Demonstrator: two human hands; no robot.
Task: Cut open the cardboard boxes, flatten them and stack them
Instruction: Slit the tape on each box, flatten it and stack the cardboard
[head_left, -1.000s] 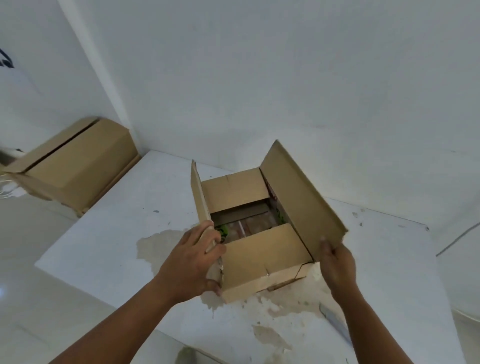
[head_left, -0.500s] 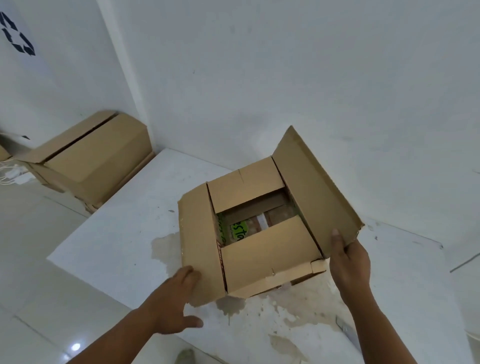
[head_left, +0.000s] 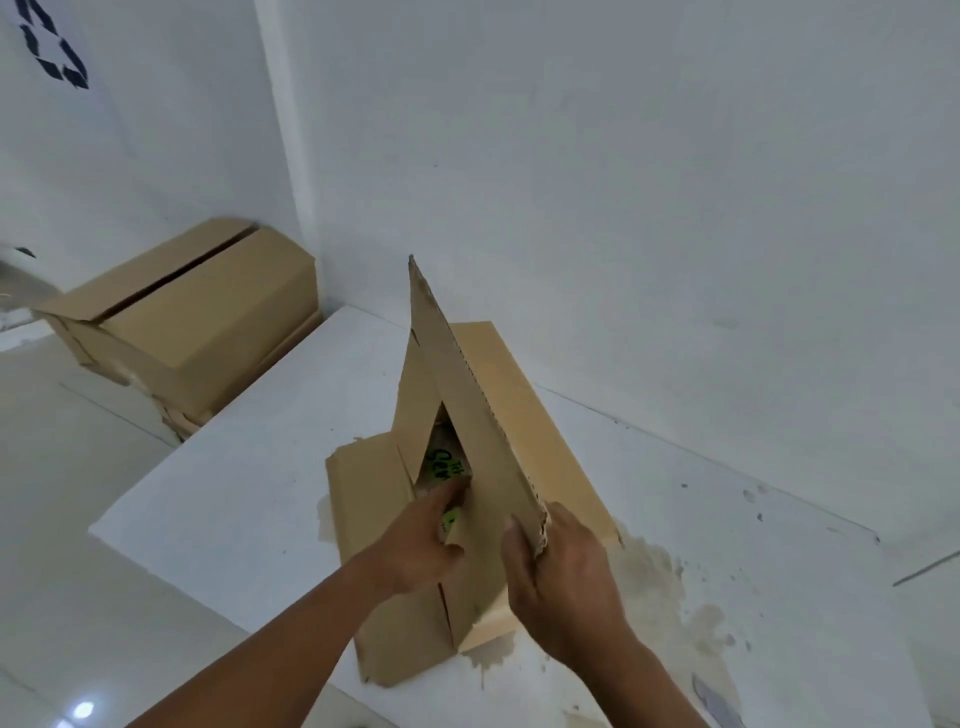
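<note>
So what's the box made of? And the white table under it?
The box looks like brown corrugated cardboard, matt and plain: the edge of the raised flap shows little wavy ridges. The table is harder to tell: a white matt painted top, worn to brownish patches, so maybe wood or board underneath.

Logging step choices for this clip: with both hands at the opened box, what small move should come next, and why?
Probably lift the green-printed packet out with the left hand, which reaches into the box. The right hand grips the raised flap, so the opening is clear; flattening likely can't start with contents inside.
</note>
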